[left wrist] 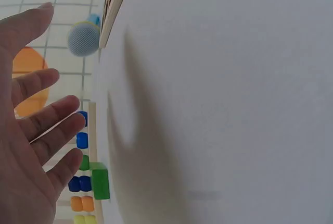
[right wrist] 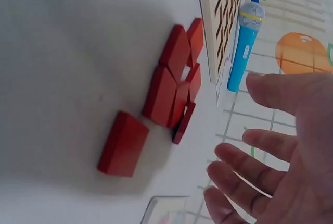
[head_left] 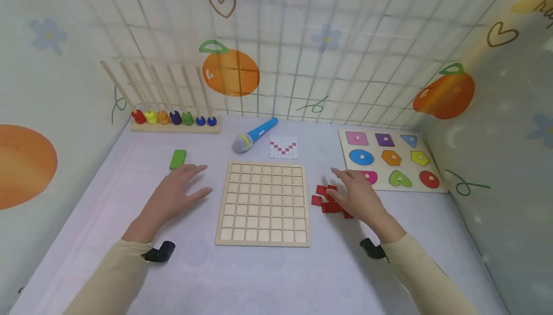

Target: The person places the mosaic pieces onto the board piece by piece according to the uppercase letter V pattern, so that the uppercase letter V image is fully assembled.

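Between the hands lies a wooden grid board (head_left: 264, 204) with rows of square cells and no pieces in them. Several red square tiles (head_left: 331, 207) are gathered at its right side; the right wrist view shows the red tiles (right wrist: 162, 96) in a loose cluster, one apart. Over them hovers my right hand (head_left: 360, 199), fingers extended and holding nothing, partly hiding the tiles in the head view. My left hand (head_left: 170, 197) is raised left of the board, its fingers spread and holding nothing. Just beyond it is a green block (head_left: 178, 159), also in the left wrist view (left wrist: 100, 183).
A card with a red V pattern (head_left: 283, 147) lies behind the board, beside a blue toy microphone (head_left: 256, 135). At the back left stands a peg rack (head_left: 175, 127) with coloured beads. A shape puzzle board (head_left: 412, 186) lies at the right. Printed curtains surround the table.
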The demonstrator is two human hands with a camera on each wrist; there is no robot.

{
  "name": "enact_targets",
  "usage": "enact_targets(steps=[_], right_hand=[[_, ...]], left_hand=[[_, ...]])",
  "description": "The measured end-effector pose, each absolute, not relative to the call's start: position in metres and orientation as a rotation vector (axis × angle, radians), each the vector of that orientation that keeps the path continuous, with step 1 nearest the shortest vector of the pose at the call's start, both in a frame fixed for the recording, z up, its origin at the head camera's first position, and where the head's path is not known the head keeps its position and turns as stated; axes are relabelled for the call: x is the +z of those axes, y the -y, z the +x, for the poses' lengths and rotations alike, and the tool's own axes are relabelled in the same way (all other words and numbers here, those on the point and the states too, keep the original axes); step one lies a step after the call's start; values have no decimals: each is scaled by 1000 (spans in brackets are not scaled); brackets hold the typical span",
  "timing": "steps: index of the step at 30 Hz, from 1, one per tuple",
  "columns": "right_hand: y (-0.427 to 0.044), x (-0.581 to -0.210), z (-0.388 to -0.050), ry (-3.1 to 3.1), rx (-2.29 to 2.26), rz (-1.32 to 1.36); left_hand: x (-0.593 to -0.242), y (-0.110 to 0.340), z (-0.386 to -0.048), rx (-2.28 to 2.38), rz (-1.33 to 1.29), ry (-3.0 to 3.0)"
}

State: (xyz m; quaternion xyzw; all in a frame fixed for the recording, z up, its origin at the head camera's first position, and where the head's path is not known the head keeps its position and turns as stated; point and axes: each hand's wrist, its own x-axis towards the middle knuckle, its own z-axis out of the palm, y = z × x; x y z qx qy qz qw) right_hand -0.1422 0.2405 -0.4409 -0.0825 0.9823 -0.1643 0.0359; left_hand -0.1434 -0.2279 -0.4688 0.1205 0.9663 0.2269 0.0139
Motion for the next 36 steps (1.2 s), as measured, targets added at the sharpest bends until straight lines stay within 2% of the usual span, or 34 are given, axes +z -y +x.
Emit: enact_targets(steps=[22, 27, 36], right_hand=[[-215, -463, -130, -2929, -602, -395], [-212, -465, -131, -2935, -584, -404], [-209, -469, -132, -2945, -575, -436]], left_hand=[[-487, 209, -143, 863, 488, -2804], [-489, 207, -145, 835, 464, -2763], [-492, 203, -147, 717, 572, -2756]])
